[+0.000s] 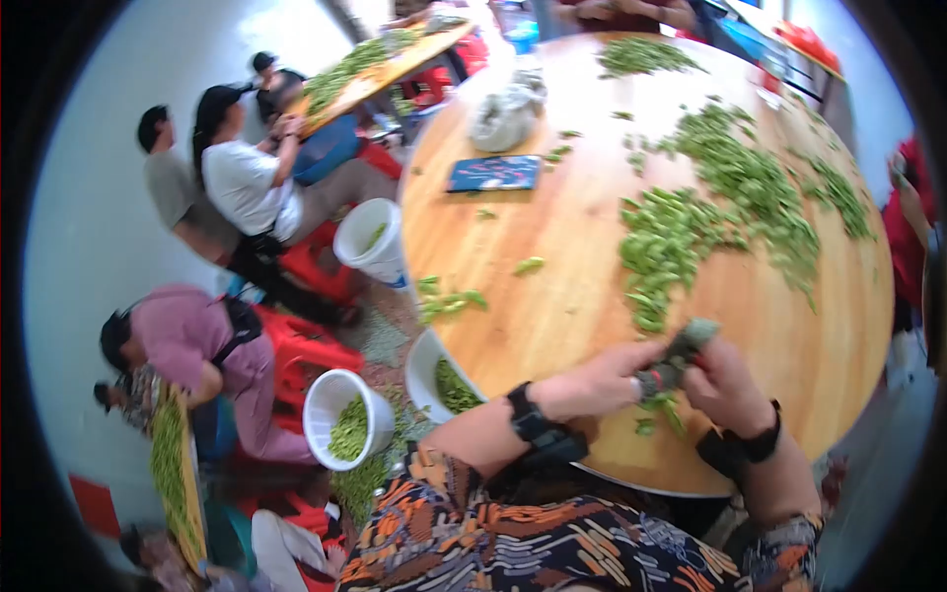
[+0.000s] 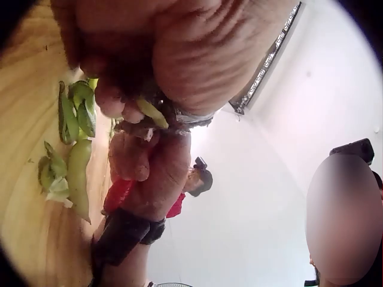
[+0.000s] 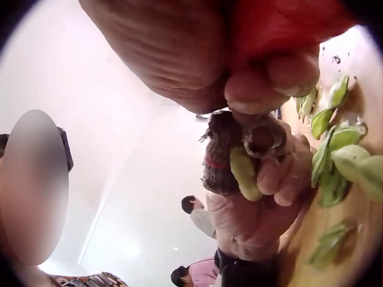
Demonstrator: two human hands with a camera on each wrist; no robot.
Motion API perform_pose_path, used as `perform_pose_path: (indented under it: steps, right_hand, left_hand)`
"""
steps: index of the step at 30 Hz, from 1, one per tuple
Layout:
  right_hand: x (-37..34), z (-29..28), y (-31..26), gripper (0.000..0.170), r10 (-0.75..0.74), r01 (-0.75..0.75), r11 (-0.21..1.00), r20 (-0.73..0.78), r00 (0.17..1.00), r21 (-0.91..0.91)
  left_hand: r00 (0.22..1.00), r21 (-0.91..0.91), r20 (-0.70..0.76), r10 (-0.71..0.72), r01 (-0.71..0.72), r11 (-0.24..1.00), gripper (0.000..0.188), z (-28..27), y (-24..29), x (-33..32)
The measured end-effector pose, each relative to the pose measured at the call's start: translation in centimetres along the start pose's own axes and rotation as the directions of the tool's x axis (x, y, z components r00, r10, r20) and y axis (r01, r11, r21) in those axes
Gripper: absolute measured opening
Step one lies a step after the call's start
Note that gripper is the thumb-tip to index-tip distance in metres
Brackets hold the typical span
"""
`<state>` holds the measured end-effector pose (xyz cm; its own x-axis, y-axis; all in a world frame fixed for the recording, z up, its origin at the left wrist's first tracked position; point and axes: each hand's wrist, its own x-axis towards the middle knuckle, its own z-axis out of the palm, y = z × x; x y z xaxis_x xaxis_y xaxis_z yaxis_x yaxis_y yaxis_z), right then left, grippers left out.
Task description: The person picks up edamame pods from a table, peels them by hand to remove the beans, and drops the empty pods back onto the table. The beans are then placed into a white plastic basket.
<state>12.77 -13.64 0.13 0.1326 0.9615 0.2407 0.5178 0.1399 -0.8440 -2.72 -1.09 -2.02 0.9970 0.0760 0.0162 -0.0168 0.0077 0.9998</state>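
Observation:
Over the near edge of the round wooden table, my left hand and right hand meet. In the right wrist view, the left fingers pinch a small pale green bean pod, beside a thumb in a grey cloth wrap with a red band. My right fingers curl close over it, with a red covering at that hand; I cannot tell whether they grip the pod. Plump green pods lie on the wood below. A heap of bright green pods sits just beyond the hands.
More pods spread across the table's right half. A dark blue flat box and a whitish bag stand at the left. White buckets with green contents stand left of the table. People sit at other tables on the left.

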Motion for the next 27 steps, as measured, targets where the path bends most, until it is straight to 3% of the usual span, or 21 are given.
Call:
perform_pose_path:
  steps: [2, 3, 4, 6, 7, 9, 10, 13, 14, 16, 18, 19, 20, 21, 22, 23, 24, 25, 26, 27]
  right_hand:
    - [-0.6, 0.4, 0.0, 0.012, 0.004, 0.000, 0.952, 0.012, 1.000, -0.306]
    - [-0.6, 0.3, -1.1, 0.014, 0.046, -0.031, 0.931, 0.034, 0.998, -0.363]
    - [-0.4, 0.4, -1.6, 0.013, -0.051, 0.045, 0.948, -0.011, 0.999, -0.317]
    - [-0.3, 0.2, -1.6, 0.014, -0.009, -0.011, 0.959, -0.070, 0.997, -0.285]
    - [-0.2, -0.3, -1.0, 0.014, 0.001, -0.025, 0.956, -0.082, 0.997, -0.292]
    - [0.2, -1.2, 0.1, 0.015, 0.097, -0.092, 0.966, 0.009, 0.995, -0.240]
    - [0.2, -1.6, 0.6, 0.015, 0.103, -0.098, 0.964, 0.007, 0.995, -0.246]
    - [0.0, -2.0, 1.5, 0.012, 0.130, -0.097, 0.896, 0.047, 0.990, -0.433]
    - [-0.1, -2.1, 1.2, 0.012, 0.134, -0.099, 0.895, 0.049, 0.990, -0.434]
    - [-0.2, -2.6, -0.2, 0.021, 0.217, -0.065, 0.835, 0.219, 0.951, -0.546]
    - [-0.2, -2.4, -2.9, 0.022, 0.310, -0.113, 0.827, 0.279, 0.909, -0.551]
    - [0.0, -2.0, -3.9, 0.023, 0.395, -0.160, 0.816, 0.334, 0.856, -0.556]
    - [0.0, -1.1, -4.0, 0.023, 0.398, -0.158, 0.811, 0.334, 0.854, -0.563]
    - [0.1, 0.1, -3.5, 0.023, 0.343, -0.147, 0.850, 0.317, 0.884, -0.506]
    - [0.3, 1.3, -3.1, 0.023, 0.286, -0.133, 0.885, 0.297, 0.911, -0.446]
    - [1.1, 2.6, -3.0, 0.023, 0.288, -0.132, 0.884, 0.299, 0.910, -0.448]
    - [1.9, 4.2, -3.0, 0.021, 0.201, -0.081, 0.917, 0.276, 0.940, -0.391]
    - [2.3, 4.9, -3.2, 0.020, 0.114, -0.027, 0.941, 0.242, 0.963, -0.336]
    - [2.6, 4.9, -3.4, 0.020, 0.116, -0.029, 0.939, 0.237, 0.965, -0.342]
    - [3.2, 4.5, -3.6, 0.018, 0.127, -0.020, 0.932, 0.272, 0.954, -0.363]
  left_hand:
    - [0.995, 0.174, -0.087, 0.042, -0.026, 0.984, 0.040, 0.4, 0.7, -0.2]
    - [0.978, 0.257, -0.131, 0.165, -0.128, 0.958, 0.035, 0.7, -0.3, 0.0]
    - [0.980, 0.233, -0.095, 0.172, -0.146, 0.961, 0.035, 0.9, -0.3, 0.0]
    - [0.984, 0.357, -0.168, 0.065, -0.001, 0.934, 0.036, 0.9, -0.1, -0.2]
    - [0.986, 0.353, -0.151, 0.067, -0.010, 0.936, 0.036, 0.9, 0.0, -0.2]
    - [0.963, 0.223, -0.259, -0.079, 0.139, 0.965, 0.034, 0.7, 0.5, -0.4]
    - [0.964, 0.218, -0.253, -0.076, 0.133, 0.967, 0.034, 0.6, 0.9, -0.6]
    - [0.910, -0.108, -0.362, -0.201, 0.173, 0.979, 0.041, -0.1, 1.9, -1.7]
    - [0.911, -0.112, -0.360, -0.202, 0.173, 0.979, 0.041, -0.5, 2.0, -2.1]
    - [0.902, -0.113, -0.370, -0.220, 0.192, 0.975, 0.041, -1.0, 2.2, -2.7]
    - [0.912, -0.057, -0.389, -0.131, 0.118, 0.991, 0.041, -1.8, 1.4, -3.3]
    - [0.901, 0.042, -0.410, -0.141, 0.174, 0.984, 0.042, -2.4, 1.3, -3.9]
    - [0.889, 0.139, -0.433, -0.150, 0.230, 0.963, 0.043, -2.9, 1.0, -4.3]
    - [0.873, 0.256, -0.487, 0.020, 0.121, 0.959, 0.044, -3.5, -0.1, -4.6]
    - [0.871, 0.252, -0.490, 0.022, 0.118, 0.961, 0.044, -4.1, -0.3, -5.0]
    - [0.847, 0.466, -0.509, 0.154, 0.122, 0.876, 0.045, -4.8, -0.3, -5.2]
    - [0.822, 0.655, -0.493, 0.283, 0.137, 0.743, 0.046, -5.2, -0.3, -5.3]
    - [0.761, 0.548, -0.577, 0.296, 0.093, 0.831, 0.045, -5.1, -0.2, -5.2]
    - [0.763, 0.549, -0.572, 0.300, 0.085, 0.831, 0.045, -5.1, 0.1, -5.3]
    - [0.711, 0.397, -0.652, 0.265, 0.021, 0.918, 0.043, -5.1, 0.5, -5.6]
